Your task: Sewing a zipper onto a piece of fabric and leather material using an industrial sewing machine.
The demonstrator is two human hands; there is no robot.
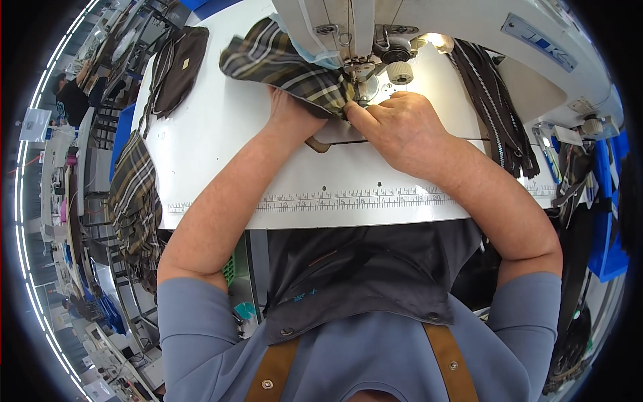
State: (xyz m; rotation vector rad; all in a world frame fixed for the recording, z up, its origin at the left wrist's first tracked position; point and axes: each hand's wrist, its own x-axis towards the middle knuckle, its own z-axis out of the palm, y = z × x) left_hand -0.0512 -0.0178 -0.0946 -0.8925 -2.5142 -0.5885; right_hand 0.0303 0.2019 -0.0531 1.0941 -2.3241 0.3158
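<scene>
A striped plaid cloth piece (284, 67) in dark brown, tan and white lies bunched at the needle area of a white sewing machine (455, 17). My left hand (295, 110) is under the cloth, its fingers hidden by the fabric. On the other side, my right hand (408, 130) pinches the cloth's edge between thumb and curled fingers, close to the presser foot (365, 84). The machine's lamp lights the bed around the needle.
Dark zippers (492, 107) hang over the table's right side. A dark brown fabric piece (181, 70) lies at the far left, and more plaid cloth (137, 194) drapes off the left edge. A printed ruler strip (321, 200) runs along the front. Blue bins (609, 248) stand at right.
</scene>
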